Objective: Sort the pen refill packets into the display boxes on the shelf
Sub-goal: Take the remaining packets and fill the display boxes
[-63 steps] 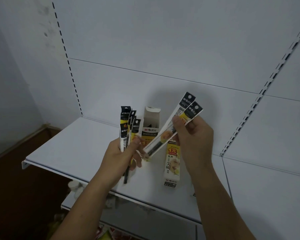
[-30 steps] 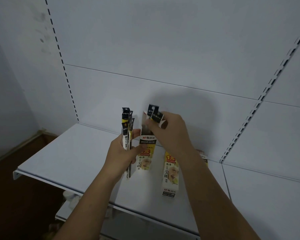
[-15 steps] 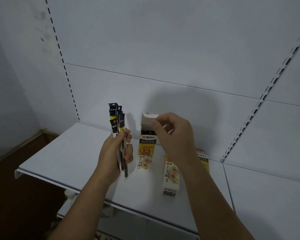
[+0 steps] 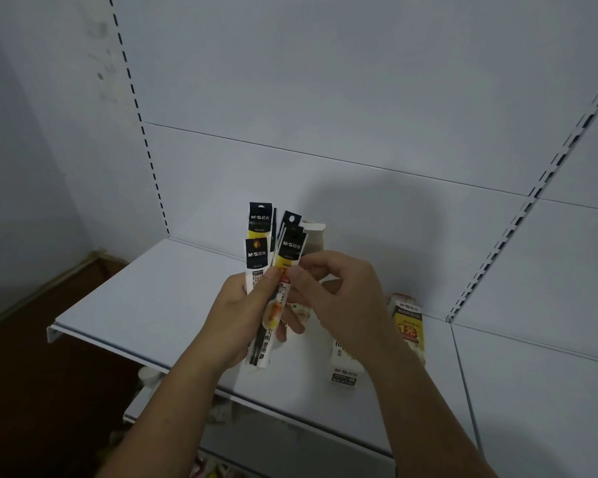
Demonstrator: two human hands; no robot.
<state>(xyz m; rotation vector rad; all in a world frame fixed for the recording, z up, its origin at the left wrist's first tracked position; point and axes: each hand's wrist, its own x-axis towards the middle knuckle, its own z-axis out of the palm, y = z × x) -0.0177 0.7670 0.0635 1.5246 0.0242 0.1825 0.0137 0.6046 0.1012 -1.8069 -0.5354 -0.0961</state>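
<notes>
Your left hand (image 4: 242,315) is raised over the white metal shelf (image 4: 145,305), with the forearm rising from the lower left. Its fingers and thumb are wrapped round a fan of pen refill packets (image 4: 259,250), held upright. Your right hand (image 4: 346,298) comes in from the lower right, just beside the left, fingers curled, thumb and forefinger pinching the front packet (image 4: 290,253) of the fan. The packets are long, thin, glossy sleeves, white with black tops and a yellow band; a punched hanging hole shows in some tops. Directly behind both hands stands an open display box (image 4: 314,238), a tall cardboard carton with its top flap up, mostly hidden by your hands. Under your right wrist a second box (image 4: 344,372) lies flat on the shelf. To the right of that hand is a third box (image 4: 407,322), yellow and white; how it rests cannot be told. A smooth pale back panel (image 4: 325,81) rises behind the shelf, edged by slotted uprights (image 4: 497,257).
</notes>
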